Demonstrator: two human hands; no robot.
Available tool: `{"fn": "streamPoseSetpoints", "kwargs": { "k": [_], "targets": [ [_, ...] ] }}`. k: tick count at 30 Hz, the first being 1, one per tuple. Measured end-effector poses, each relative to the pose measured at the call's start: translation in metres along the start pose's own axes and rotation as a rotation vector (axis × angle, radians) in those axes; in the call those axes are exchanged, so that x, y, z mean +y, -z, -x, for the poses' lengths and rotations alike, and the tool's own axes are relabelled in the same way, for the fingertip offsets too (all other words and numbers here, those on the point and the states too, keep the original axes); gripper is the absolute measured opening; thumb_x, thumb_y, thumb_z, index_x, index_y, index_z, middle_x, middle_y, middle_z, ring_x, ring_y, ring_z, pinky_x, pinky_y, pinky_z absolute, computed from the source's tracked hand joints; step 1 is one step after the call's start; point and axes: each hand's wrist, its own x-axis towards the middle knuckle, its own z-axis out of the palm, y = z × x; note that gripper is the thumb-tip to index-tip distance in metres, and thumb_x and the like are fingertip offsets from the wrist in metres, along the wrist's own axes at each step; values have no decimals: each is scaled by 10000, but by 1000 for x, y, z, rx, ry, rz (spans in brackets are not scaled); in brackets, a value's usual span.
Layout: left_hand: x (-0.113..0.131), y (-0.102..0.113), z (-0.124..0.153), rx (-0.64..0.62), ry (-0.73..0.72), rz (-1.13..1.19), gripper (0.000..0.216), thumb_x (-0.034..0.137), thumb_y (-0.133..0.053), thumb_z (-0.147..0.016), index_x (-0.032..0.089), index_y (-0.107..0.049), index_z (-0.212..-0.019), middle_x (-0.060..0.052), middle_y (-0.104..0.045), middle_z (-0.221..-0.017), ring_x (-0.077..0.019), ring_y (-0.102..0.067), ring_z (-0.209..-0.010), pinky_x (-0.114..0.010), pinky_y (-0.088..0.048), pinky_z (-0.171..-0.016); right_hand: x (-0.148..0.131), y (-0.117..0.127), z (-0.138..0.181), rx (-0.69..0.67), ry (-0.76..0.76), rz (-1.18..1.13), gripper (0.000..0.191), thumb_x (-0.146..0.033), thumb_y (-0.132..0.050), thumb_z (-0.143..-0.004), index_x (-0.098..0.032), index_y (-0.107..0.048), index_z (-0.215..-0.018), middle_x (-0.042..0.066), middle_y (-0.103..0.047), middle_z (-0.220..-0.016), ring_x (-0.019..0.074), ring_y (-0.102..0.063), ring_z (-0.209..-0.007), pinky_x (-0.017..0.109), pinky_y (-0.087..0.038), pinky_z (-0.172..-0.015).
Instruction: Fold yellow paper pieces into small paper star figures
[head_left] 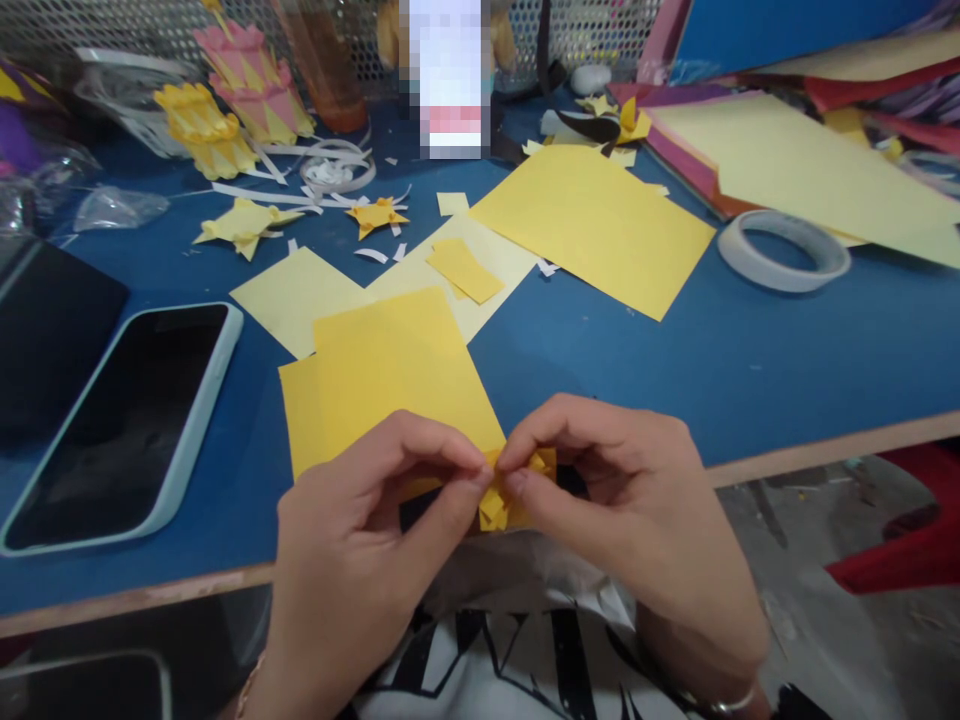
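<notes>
Both hands meet at the table's front edge over a small folded yellow paper piece (495, 508). My left hand (375, 520) pinches its left side between thumb and forefinger. Thumb and forefinger of my right hand (607, 490) are closed on the same piece from the right. The fingertips hide much of its shape; small folded points stick out below them. Under and behind the hands lie yellow paper sheets (390, 370), overlapping one another. Farther back, two small yellow strips (465, 270) rest on a pale yellow sheet (517, 250).
A phone in a light blue case (127, 430) lies at left. Folded paper stars (246, 227), tiered paper models (251, 80) and white scraps are behind. At right are a large yellow sheet (592, 225), a tape roll (784, 250) and stacked coloured paper (795, 160).
</notes>
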Motion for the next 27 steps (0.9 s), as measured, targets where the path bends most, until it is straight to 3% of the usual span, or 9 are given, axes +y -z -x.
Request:
{"fn": "streamPoseSetpoints", "kwargs": {
  "k": [8,13,19,27],
  "targets": [
    [3,-1,-4,-27,-1,-13,192,80,-603,-791,271,-606,-772,135,-632,-719,6,-608,-653,6,-480,-628,1,0,1,3,-1,29,119,-72,-607,-765,-179,-613,-712,-61,-611,-629,40,-547,-546,136,-382,-455],
    [1,1,-2,-18,6,-28,198,99,-618,-790,296,-634,-797,146,-661,-742,-4,-627,-654,-12,-491,-604,2,0,1,1,-10,17,126,-69,-598,-782,-183,-608,-728,-65,-605,-639,35,-551,-556,128,-382,-451],
    [-4,1,0,50,-105,-146,160,181,-675,-770,341,-688,-783,137,-715,-736,-62,-663,-638,-103,-526,-602,3,-3,2,52,7,2,117,-82,-601,-791,-191,-617,-754,-63,-609,-646,39,-566,-558,128,-397,-449],
    [-4,2,1,62,-89,-203,157,190,-663,-778,343,-669,-744,181,-699,-702,-17,-650,-615,-47,-477,-582,5,-2,1,49,47,41,121,-76,-601,-791,-188,-618,-750,-62,-634,-667,43,-584,-579,128,-429,-478]
  ]
}}
